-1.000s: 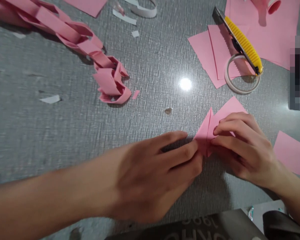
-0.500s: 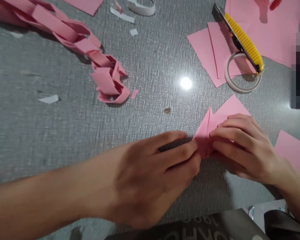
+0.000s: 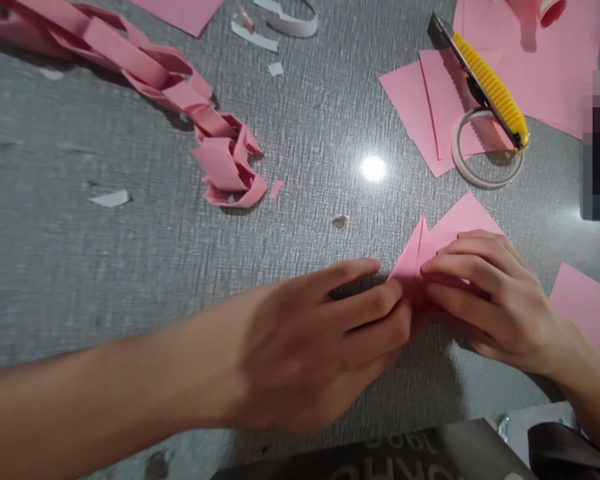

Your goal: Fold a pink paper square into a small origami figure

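Observation:
A pink sheet of paper (image 3: 467, 223), partly folded, lies on the grey table between my two hands. Its left flap rises to a narrow point and a crease runs down beside it. My left hand (image 3: 325, 340) grips the flap's lower left edge with its fingertips, the index finger stretched out just off the paper. From the other side my right hand (image 3: 495, 293) holds the sheet, its curled fingers pressing near the crease. The thumbs and the paper's lower part are mostly hidden by the fingers.
A chain of folded pink paper (image 3: 150, 70) stretches across the upper left. At the upper right a yellow utility knife (image 3: 493, 83) rests over a tape roll (image 3: 457, 157) and pink sheets (image 3: 405, 100). White scraps (image 3: 110, 199) are scattered about. Another pink sheet (image 3: 587, 307) lies at the right.
My left hand has shifted slightly right along the flap, covering more of its lower part. My right hand keeps its hold. The whole view has moved a little.

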A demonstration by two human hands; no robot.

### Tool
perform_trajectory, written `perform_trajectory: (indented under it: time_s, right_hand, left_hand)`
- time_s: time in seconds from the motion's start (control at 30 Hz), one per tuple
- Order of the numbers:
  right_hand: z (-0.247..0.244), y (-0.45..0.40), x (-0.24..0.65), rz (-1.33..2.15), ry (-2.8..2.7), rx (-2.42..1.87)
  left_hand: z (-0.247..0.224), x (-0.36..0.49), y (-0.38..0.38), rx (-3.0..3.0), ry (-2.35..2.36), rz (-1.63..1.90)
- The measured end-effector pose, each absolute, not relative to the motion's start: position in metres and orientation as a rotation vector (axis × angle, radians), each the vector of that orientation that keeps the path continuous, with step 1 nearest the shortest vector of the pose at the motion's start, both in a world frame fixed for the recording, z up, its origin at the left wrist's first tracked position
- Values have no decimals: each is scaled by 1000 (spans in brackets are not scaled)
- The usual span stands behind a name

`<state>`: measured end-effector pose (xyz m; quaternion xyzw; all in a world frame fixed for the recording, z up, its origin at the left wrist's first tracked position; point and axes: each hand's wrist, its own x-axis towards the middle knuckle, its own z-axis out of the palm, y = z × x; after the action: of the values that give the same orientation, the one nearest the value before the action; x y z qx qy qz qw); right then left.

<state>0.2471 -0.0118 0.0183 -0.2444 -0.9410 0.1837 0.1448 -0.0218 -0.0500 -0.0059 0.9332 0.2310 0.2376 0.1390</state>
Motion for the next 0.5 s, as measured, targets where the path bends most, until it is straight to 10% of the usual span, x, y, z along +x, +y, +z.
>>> perform_trajectory:
  time_s: [0.5]
  right_hand:
    - [20,-9,255,623,-2737,-663]
  left_hand:
    - [-11,-19,-53,2690,685,711]
